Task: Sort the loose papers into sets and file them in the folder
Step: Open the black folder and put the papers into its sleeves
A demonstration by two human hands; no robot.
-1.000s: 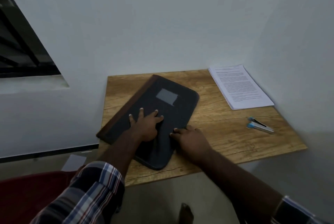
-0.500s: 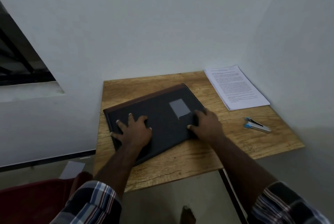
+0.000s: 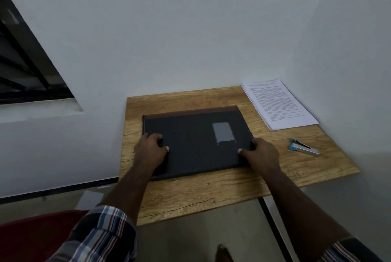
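My left hand (image 3: 150, 150) and right hand (image 3: 262, 151) hide the folder (image 3: 196, 141) ends, seemingly gripping them; it lies closed, lengthwise across the frame.

Bare counter (image 3: 190, 194) lay open along the near edge. The folder (image 3: 190, 141) filled the centre. Papers (image 3: 279, 105) blocked the far right corner; a stapler (image 3: 303, 149) lay near the right edge.

A blue stapler (image 3: 303, 148) lies on the wooden table (image 3: 190, 194).

matt dark folder (image 3: 190, 141); grainy wood table (image 3: 211, 194); shiny metal stapler (image 3: 304, 149).
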